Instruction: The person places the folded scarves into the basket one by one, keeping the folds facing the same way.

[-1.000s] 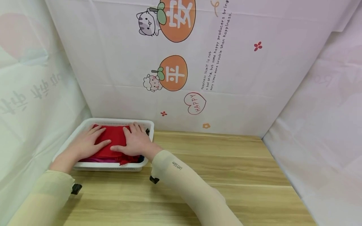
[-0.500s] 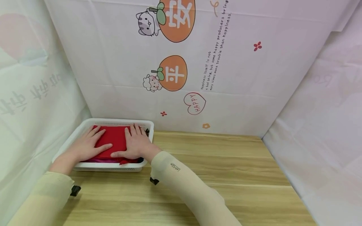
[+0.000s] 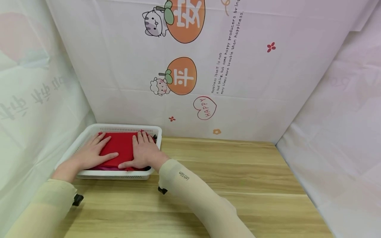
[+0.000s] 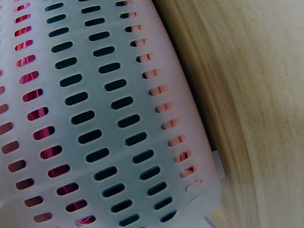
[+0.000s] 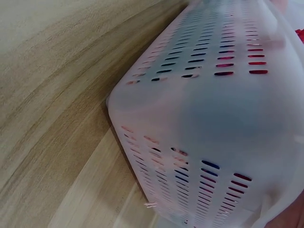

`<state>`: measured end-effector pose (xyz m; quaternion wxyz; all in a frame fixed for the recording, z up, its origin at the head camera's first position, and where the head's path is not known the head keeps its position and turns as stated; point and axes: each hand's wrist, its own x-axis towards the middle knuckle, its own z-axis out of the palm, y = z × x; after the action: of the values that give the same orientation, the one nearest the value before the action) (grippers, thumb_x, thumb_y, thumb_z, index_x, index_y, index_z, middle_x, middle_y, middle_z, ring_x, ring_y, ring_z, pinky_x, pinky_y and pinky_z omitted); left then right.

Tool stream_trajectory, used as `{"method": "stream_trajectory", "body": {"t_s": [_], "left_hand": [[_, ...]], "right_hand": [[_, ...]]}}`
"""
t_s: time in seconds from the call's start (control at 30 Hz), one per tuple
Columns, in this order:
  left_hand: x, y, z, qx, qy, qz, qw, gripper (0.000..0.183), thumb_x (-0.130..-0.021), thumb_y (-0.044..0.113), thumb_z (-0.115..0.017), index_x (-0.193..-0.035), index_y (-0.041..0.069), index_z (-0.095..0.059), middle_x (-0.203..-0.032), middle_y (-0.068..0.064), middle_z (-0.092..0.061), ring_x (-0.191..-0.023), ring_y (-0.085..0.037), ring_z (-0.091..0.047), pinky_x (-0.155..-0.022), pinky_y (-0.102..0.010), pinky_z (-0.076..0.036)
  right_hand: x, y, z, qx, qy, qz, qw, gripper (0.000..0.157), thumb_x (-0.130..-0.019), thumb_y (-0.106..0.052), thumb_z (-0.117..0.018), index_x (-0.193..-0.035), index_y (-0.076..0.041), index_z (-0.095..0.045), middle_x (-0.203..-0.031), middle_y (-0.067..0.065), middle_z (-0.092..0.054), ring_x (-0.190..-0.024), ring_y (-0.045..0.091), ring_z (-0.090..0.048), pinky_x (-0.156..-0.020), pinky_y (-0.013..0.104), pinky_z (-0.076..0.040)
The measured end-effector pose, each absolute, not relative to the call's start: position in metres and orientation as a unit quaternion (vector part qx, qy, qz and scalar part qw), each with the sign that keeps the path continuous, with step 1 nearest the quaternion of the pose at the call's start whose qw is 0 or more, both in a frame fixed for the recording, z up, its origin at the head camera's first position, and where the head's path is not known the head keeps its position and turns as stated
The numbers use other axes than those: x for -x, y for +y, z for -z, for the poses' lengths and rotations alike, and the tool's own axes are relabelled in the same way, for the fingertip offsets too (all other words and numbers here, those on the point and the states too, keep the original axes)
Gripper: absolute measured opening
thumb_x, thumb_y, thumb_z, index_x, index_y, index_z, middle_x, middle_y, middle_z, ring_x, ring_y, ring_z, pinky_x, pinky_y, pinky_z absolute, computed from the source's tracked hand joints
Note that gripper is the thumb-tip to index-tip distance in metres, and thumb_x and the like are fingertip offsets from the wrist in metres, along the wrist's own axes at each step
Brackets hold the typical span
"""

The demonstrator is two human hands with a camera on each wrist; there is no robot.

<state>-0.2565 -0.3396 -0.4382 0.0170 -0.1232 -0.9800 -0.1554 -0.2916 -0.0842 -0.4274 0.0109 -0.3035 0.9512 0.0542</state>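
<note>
A folded red scarf (image 3: 120,147) with a fringed end lies on top inside a white slotted plastic basket (image 3: 113,173) in the head view. My left hand (image 3: 90,153) rests on its left side, fingers spread and straight. On its right side my right hand (image 3: 144,152) presses down, fingers straight and thumb out to the left. Purple-pink cloth (image 3: 105,168) shows beneath at the front edge. Some black fringe (image 3: 155,137) sticks out at the basket's right. Both wrist views show mainly the basket's wall (image 4: 109,95), with pink, dark and red cloth behind the slots.
The basket stands on a wood-grain table (image 3: 232,172), against the printed white back sheet (image 3: 244,109) and close to the left sheet (image 3: 38,99). Another white sheet (image 3: 336,132) hangs at the right. Table surface stretches right and in front of the basket.
The red fringe at the scarf's front right is now mostly out of sight under my right hand. That hand has shifted very slightly; my left hand stays almost in place.
</note>
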Motion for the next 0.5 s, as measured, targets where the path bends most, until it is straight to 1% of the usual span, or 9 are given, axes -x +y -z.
{"method": "stream_trajectory", "body": {"t_s": [0.17,0.4,0.5], "left_hand": [[0.2557,-0.3405,0.4408,0.129,-0.979,0.158,0.016,0.109,-0.100,0.066,-0.072,-0.170,-0.007,-0.032,-0.176,-0.040,-0.019,-0.162,-0.061,-0.010,-0.123,-0.083,-0.021],[0.2559,-0.3435,0.4447,0.157,-0.973,0.168,0.032,0.118,-0.088,0.059,-0.088,-0.168,-0.009,-0.034,-0.174,-0.040,-0.022,-0.160,-0.062,-0.013,-0.122,-0.083,-0.025],[0.2566,-0.3450,0.4458,0.166,-0.971,0.169,0.039,0.120,-0.085,0.056,-0.091,-0.167,-0.010,-0.034,-0.173,-0.040,-0.023,-0.159,-0.063,-0.014,-0.121,-0.083,-0.026]], "right_hand": [[0.2893,-0.0847,0.4290,0.307,0.948,-0.087,0.010,0.136,-0.084,-0.105,-0.040,-0.180,-0.014,-0.011,-0.187,0.009,-0.007,-0.172,0.030,-0.007,-0.138,0.043,-0.013],[0.2885,-0.0856,0.4300,0.300,0.946,-0.124,0.023,0.129,-0.089,-0.100,-0.043,-0.181,-0.016,-0.007,-0.187,0.008,-0.004,-0.172,0.031,-0.006,-0.138,0.041,-0.011],[0.2873,-0.0860,0.4286,0.298,0.945,-0.130,0.031,0.126,-0.092,-0.097,-0.043,-0.181,-0.017,-0.006,-0.187,0.009,-0.003,-0.172,0.030,-0.006,-0.138,0.040,-0.011]]}}
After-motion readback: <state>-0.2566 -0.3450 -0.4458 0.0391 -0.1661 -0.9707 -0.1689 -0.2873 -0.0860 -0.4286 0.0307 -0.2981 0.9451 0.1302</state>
